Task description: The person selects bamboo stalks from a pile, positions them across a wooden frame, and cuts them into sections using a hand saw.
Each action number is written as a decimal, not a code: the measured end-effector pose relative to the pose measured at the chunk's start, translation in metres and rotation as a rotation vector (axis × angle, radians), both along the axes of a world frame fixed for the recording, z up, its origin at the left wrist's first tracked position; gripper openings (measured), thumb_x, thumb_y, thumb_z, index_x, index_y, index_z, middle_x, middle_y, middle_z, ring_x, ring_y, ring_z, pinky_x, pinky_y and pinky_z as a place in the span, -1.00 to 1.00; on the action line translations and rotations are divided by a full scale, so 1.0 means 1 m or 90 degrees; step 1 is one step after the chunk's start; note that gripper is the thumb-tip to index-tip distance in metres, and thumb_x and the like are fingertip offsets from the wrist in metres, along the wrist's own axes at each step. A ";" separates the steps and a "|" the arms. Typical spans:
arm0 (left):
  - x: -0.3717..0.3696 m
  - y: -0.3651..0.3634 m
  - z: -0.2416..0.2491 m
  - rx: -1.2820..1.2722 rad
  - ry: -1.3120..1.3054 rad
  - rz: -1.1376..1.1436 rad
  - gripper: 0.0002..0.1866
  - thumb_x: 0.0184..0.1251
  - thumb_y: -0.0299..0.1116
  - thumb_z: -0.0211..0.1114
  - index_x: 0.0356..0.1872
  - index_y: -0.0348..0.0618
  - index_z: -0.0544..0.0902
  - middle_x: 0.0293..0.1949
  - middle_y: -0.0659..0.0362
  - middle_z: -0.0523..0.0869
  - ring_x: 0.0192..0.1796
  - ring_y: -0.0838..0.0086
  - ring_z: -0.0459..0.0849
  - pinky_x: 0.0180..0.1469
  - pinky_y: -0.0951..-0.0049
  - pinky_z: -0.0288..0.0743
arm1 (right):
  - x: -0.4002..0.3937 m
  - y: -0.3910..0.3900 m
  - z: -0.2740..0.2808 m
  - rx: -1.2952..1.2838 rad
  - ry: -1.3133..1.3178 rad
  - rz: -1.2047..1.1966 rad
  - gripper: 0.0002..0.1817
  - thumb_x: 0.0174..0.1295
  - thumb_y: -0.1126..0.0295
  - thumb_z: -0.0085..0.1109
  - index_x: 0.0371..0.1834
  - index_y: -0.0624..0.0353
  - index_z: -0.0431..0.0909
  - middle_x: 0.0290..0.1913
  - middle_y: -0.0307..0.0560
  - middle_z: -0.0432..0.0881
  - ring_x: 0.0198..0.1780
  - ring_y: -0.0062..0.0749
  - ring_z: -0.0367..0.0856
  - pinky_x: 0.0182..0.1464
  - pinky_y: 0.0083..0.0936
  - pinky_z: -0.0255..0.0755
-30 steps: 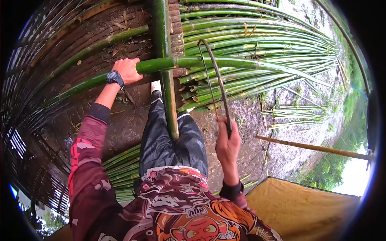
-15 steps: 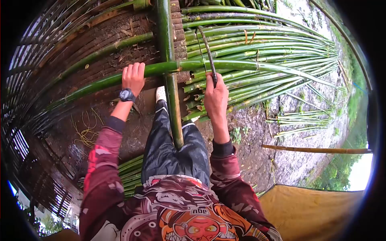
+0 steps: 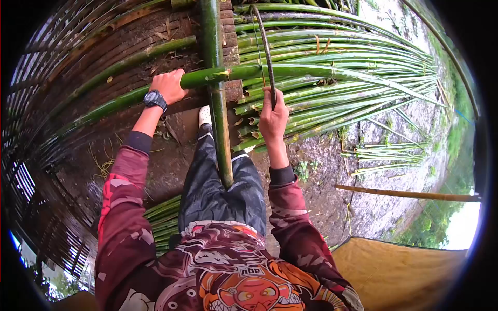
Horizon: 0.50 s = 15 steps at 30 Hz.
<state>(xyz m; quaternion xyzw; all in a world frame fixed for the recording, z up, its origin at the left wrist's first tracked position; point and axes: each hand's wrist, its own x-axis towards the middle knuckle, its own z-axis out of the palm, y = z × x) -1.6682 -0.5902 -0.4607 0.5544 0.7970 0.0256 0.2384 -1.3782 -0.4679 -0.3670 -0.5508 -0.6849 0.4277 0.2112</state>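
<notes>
My left hand (image 3: 168, 88) is curled over the long green pole (image 3: 201, 78), with a watch (image 3: 155, 99) on that wrist. My right hand (image 3: 273, 116) is closed round the lower end of the bow saw (image 3: 267, 45), its thin blade standing against the pole, right of the crossing. The pole lies across a thicker bamboo beam (image 3: 211, 39), whose near end sits between my legs.

Beyond my left hand, a floor of brown slats (image 3: 166, 33) carries another green stalk (image 3: 140, 58) and scraps of dry leaf. Cut bamboo (image 3: 332, 54) fans out in a broad heap on the right, and a smaller bundle (image 3: 391, 154) lies apart on wet, shiny ground (image 3: 376, 210). Dark mud (image 3: 161, 176) is round my feet, with some yellow string (image 3: 105, 165) on it. A tan tarp (image 3: 399, 267) hangs low on my right; greenery (image 3: 430, 223) shows past it.
</notes>
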 end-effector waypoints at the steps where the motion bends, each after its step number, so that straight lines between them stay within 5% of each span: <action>1: -0.001 -0.001 0.000 -0.001 -0.005 -0.006 -0.61 0.12 -0.08 0.47 -0.14 -0.07 0.61 -0.18 0.03 0.81 -0.12 0.00 0.80 -0.09 -0.02 0.68 | -0.002 -0.001 0.000 0.010 0.012 0.013 -0.78 0.60 0.26 0.09 0.02 0.16 0.62 -0.52 -0.17 0.48 -0.49 -0.59 0.35 -0.43 -0.47 0.26; 9: -0.004 -0.003 -0.008 0.002 0.001 -0.018 -0.57 0.09 -0.06 0.50 -0.14 -0.08 0.59 -0.20 0.01 0.81 -0.13 0.00 0.81 -0.11 -0.02 0.68 | 0.069 -0.055 0.124 -0.195 -0.137 -0.056 -0.79 0.56 0.31 0.14 0.03 0.21 0.62 -0.52 -0.08 0.53 -0.49 -0.59 0.46 -0.42 -0.47 0.35; 12: -0.004 -0.003 -0.009 0.042 0.015 -0.035 -0.57 0.08 -0.06 0.50 -0.14 -0.08 0.58 -0.20 0.00 0.81 -0.14 -0.01 0.81 -0.11 -0.02 0.69 | 0.023 -0.004 0.087 -0.112 -0.191 0.019 -0.73 0.57 0.24 0.09 -0.01 0.25 0.61 -0.46 0.12 0.58 -0.50 -0.20 0.52 -0.35 -0.34 0.43; 13: -0.001 -0.001 -0.004 0.015 0.003 -0.012 -0.55 0.07 -0.06 0.50 -0.12 -0.08 0.58 -0.19 0.00 0.81 -0.15 -0.02 0.81 -0.11 -0.01 0.69 | 0.006 0.024 0.054 -0.098 -0.197 0.057 -0.70 0.56 0.22 0.07 -0.04 0.29 0.59 -0.39 0.27 0.61 -0.39 0.10 0.57 -0.25 -0.20 0.48; 15: -0.011 0.000 -0.008 0.002 -0.001 -0.060 -0.56 0.06 -0.09 0.45 -0.08 -0.06 0.61 -0.21 0.00 0.81 -0.20 -0.02 0.80 -0.15 -0.03 0.70 | -0.025 0.039 0.042 -0.049 -0.096 0.053 -0.72 0.54 0.24 0.09 -0.07 0.29 0.60 -0.31 0.34 0.66 -0.27 0.24 0.64 -0.14 -0.16 0.49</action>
